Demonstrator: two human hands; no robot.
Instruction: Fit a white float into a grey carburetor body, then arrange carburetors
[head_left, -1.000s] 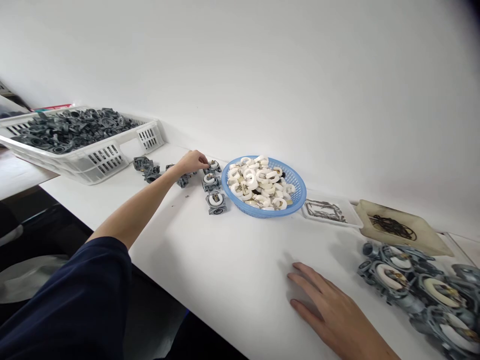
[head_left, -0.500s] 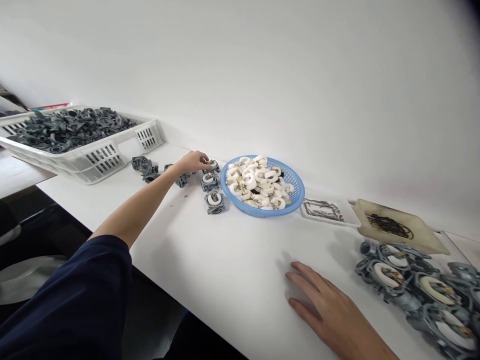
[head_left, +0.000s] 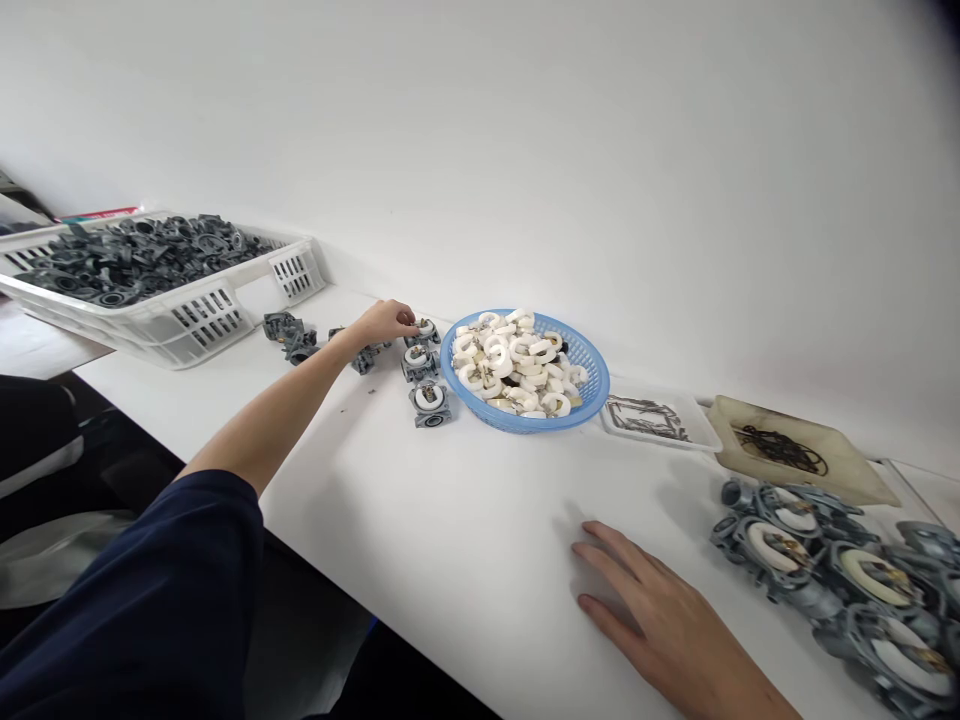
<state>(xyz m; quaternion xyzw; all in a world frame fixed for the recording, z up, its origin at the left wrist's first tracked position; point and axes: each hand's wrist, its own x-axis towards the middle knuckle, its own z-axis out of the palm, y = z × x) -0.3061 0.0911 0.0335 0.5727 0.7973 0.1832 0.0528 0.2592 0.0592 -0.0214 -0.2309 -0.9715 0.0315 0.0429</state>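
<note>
My left hand (head_left: 385, 320) reaches far out across the white table (head_left: 465, 520), its fingertips pinched on a small grey part with a white ring (head_left: 425, 330) next to the blue basket (head_left: 585, 405). Two more such grey parts (head_left: 418, 362) (head_left: 430, 402) lie in a row just in front of it. The basket holds several white rings (head_left: 514, 360). Near the table's front edge my right hand (head_left: 660, 625) lies flat with its fingers spread, holding nothing.
A white crate (head_left: 187, 320) full of grey parts stands at the far left, with loose grey parts (head_left: 289, 335) beside it. Right of the basket lie a white tray of metal clips (head_left: 652, 418), a beige tray of dark rings (head_left: 787, 450) and a heap of assembled grey parts (head_left: 832, 580).
Almost nothing has moved. My left hand stays on the farthest grey part and my right hand stays flat on the table; the view has shifted slightly.
</note>
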